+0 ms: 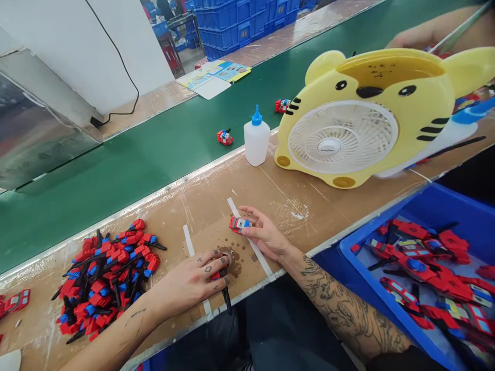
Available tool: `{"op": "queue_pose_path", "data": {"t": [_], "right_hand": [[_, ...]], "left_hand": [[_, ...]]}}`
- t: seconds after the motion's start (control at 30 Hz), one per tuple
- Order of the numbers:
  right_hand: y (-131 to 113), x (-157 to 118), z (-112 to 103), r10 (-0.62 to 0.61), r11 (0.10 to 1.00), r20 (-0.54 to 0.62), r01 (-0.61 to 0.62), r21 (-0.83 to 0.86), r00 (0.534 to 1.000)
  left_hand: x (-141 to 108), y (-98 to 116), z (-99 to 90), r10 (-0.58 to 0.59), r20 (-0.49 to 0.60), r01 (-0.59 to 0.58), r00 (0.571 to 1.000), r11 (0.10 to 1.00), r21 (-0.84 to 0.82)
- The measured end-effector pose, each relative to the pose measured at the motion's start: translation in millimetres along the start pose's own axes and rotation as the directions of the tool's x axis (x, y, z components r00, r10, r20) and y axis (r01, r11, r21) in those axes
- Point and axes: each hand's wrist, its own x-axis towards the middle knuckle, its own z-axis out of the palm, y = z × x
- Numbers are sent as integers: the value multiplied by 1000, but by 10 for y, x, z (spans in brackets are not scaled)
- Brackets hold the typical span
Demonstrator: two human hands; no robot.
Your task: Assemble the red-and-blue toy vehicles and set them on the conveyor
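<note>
My left hand (199, 278) is low over the brown bench (170, 211), its fingers closed round a small red and black piece (217, 275) whose black rod points down toward the bench edge. In my right hand (263, 232) a red, white and blue toy part (239, 224) is pinched between thumb and fingers, just above a white tape strip. Dark wet spots (236, 262) mark the bench between the two hands. Left of my left hand lies a heap of red, blue and black pieces (112, 278).
A white bottle with blue tip (257, 139) and a yellow tiger-shaped fan (348, 123) stand beyond my hands. The green belt (154, 154) carries small toy parts (225, 137). A blue bin (348, 247) of red parts is at right. Another person's arm (436, 33) reaches in behind the fan.
</note>
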Motion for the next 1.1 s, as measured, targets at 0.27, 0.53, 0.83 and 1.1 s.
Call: {"op": "queue_pose_path", "data": {"t": [0.27, 0.53, 0.83, 1.1], "right_hand": [[-18, -137, 31, 11, 1000, 38, -11, 1, 999], [-34, -182, 15, -37, 994, 13, 38, -105, 999], [-32, -205, 20, -40, 989, 89, 52, -138, 995], [11, -204, 12, -25, 990, 73, 35, -137, 997]], "left_hand": [[-51, -2, -64, -44, 54, 47, 998, 998, -51], [-48, 24, 5, -42, 58, 46, 997, 997, -60], [-101, -17, -43, -111, -1, 110, 994, 985, -129], [-116, 12, 50, -142, -4, 140, 990, 979, -146]]}}
